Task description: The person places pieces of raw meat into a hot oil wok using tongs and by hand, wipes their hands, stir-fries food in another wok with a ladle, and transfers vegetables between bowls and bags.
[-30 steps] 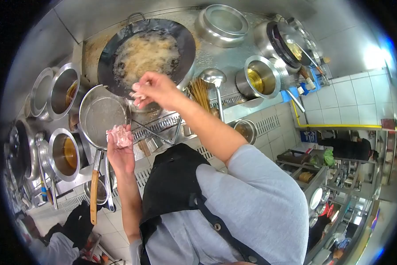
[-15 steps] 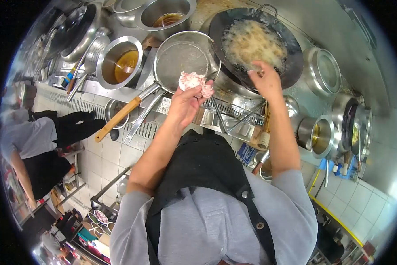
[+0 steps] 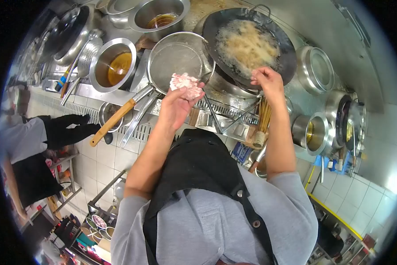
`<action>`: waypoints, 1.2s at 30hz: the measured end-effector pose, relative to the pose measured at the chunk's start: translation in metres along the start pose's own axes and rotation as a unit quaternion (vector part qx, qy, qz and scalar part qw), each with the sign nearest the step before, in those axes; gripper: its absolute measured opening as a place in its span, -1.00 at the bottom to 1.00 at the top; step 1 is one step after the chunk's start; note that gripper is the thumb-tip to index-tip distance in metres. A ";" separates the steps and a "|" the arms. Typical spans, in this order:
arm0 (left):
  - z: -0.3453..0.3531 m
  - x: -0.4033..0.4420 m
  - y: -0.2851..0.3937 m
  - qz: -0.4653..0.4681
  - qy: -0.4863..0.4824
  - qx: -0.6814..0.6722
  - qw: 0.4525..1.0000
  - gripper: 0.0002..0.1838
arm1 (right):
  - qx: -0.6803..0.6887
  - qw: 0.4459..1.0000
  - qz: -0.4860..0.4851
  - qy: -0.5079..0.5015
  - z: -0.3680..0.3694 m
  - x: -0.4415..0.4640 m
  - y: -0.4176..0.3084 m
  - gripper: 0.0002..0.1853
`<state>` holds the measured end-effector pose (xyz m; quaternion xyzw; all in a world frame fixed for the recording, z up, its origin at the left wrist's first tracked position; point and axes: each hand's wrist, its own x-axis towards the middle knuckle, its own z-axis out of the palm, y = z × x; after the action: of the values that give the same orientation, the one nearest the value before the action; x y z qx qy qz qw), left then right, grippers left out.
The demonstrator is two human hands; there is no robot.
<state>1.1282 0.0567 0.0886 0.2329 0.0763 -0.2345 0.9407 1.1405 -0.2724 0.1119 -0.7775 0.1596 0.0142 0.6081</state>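
Observation:
A clump of pale pink, coated raw meat pieces point(image 3: 186, 85) rests in my left hand point(image 3: 176, 108), whose fingers curl round it from below. Behind it lies the round mesh strainer point(image 3: 172, 55) with a wooden handle. My right hand point(image 3: 271, 84) is at the near right rim of the black wok point(image 3: 286, 57), its thumb and fingertips pinched together. Whether anything sits in that pinch I cannot make out. Inside the wok, pale golden pieces point(image 3: 249, 44) bubble in oil.
Left of the strainer stands a steel pot point(image 3: 112, 66) with amber liquid, with another pot point(image 3: 158, 20) behind it. A perforated ladle point(image 3: 90, 57) lies further left. A bamboo brush point(image 3: 262, 119) is by the counter edge. At far left a person point(image 3: 26, 137) stands.
My right hand has drawn back from over the oil towards the wok's near right rim, and its spread fingers have come together. My left hand still holds the meat. The view has shifted slightly.

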 end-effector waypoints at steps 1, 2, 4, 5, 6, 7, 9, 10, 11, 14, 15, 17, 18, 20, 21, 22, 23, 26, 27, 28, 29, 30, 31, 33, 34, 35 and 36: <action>0.005 -0.001 0.001 -0.016 -0.003 -0.032 0.999 -0.51 | -0.104 0.994 -0.026 -0.006 0.006 0.010 0.003 -0.79; 0.007 -0.003 0.002 -0.032 -0.006 -0.064 0.997 -0.50 | -0.205 0.977 -0.051 -0.012 0.013 0.019 0.006 -0.78; 0.002 0.000 -0.004 -0.021 0.012 -0.003 1.000 -0.50 | -0.308 0.942 -0.126 -0.032 0.035 0.036 0.015 -0.71; 0.000 0.000 -0.007 -0.017 0.021 0.027 0.999 -0.49 | -0.297 0.945 -0.134 -0.033 0.045 0.040 0.020 -0.69; -0.001 0.000 -0.009 -0.001 0.025 0.059 0.998 -0.51 | -0.287 0.947 -0.142 -0.033 0.058 0.040 0.014 -0.68; 0.000 -0.001 -0.009 0.002 0.038 0.085 0.996 -0.51 | -0.277 0.949 -0.149 -0.032 0.069 0.040 0.004 -0.67; 0.000 -0.002 -0.010 0.008 0.060 0.135 0.989 -0.52 | -0.220 0.962 -0.131 -0.092 0.084 0.012 -0.032 -0.58; -0.005 -0.001 -0.012 0.010 0.056 0.134 0.989 -0.53 | -0.160 0.967 -0.143 -0.137 0.091 0.000 -0.036 -0.55; -0.007 0.002 -0.013 0.026 0.059 0.158 0.985 -0.53 | -0.099 0.966 -0.156 -0.180 0.099 -0.012 -0.043 -0.52; -0.007 0.005 -0.017 0.033 0.076 0.201 0.976 -0.55 | -0.190 0.917 -0.296 -0.188 0.129 -0.055 -0.057 -0.52; -0.004 0.003 -0.018 0.012 0.086 0.196 0.977 -0.56 | -0.197 0.922 -0.282 -0.177 0.129 -0.053 -0.051 -0.55; 0.001 0.000 -0.020 -0.007 0.096 0.193 0.976 -0.58 | -0.209 0.932 -0.253 -0.155 0.125 -0.046 -0.045 -0.61; 0.004 -0.002 -0.021 -0.007 0.093 0.198 0.976 -0.59 | -0.174 0.944 -0.235 -0.155 0.121 -0.048 -0.047 -0.74; 0.007 0.001 -0.022 0.000 0.074 0.196 0.978 -0.61 | -0.031 0.974 -0.128 -0.184 0.109 -0.049 -0.045 -0.78; 0.006 0.003 -0.022 0.007 0.059 0.189 0.980 -0.62 | 0.041 0.977 -0.073 -0.197 0.102 -0.051 -0.044 -0.79; 0.007 0.004 -0.022 0.015 0.044 0.183 0.982 -0.63 | 0.073 0.973 -0.079 -0.203 0.095 -0.055 -0.049 -0.77; 0.009 0.006 -0.023 0.020 0.047 0.181 0.982 -0.64 | 0.088 0.975 -0.077 -0.188 0.090 -0.058 -0.049 -0.78; 0.009 0.008 -0.022 0.031 0.065 0.180 0.981 -0.63 | 0.171 0.966 -0.109 -0.158 0.073 -0.060 -0.046 -0.79; 0.002 0.008 -0.017 0.030 0.077 0.179 0.980 -0.63 | 0.196 0.962 -0.114 -0.151 0.064 -0.059 -0.047 -0.78; -0.001 0.008 -0.013 0.028 0.087 0.179 0.979 -0.62 | 0.221 0.957 -0.119 -0.143 0.054 -0.057 -0.051 -0.77; -0.001 0.009 -0.011 0.029 0.085 0.168 0.982 -0.64 | 0.245 0.952 -0.126 -0.134 0.043 -0.054 -0.052 -0.76; 0.001 0.005 -0.010 0.030 0.083 0.157 0.984 -0.65 | 0.275 0.941 -0.111 -0.163 0.032 -0.047 -0.050 -0.78; 0.004 0.001 -0.009 0.030 0.081 0.144 0.986 -0.66 | 0.290 0.942 -0.088 -0.148 0.027 -0.042 -0.046 -0.81; 0.004 -0.003 -0.010 0.021 0.059 0.146 0.987 -0.61 | 0.315 0.940 -0.046 -0.121 0.021 -0.026 -0.038 -0.84; 0.002 -0.004 -0.012 0.014 0.051 0.140 0.989 -0.57 | 0.303 0.947 -0.013 -0.107 0.024 -0.020 -0.039 -0.88; 0.000 -0.005 -0.014 0.008 0.044 0.135 0.990 -0.52 | 0.294 0.949 -0.002 -0.112 0.023 -0.011 -0.035 -0.88; -0.002 -0.006 -0.014 0.000 0.048 0.127 0.991 -0.50 | 0.287 0.951 0.010 -0.118 0.024 0.000 -0.026 -0.87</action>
<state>1.1161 0.0490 0.0828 0.3614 0.0907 -0.2310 0.8988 1.1514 -0.2442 0.1306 -0.5616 0.0915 0.0654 0.8197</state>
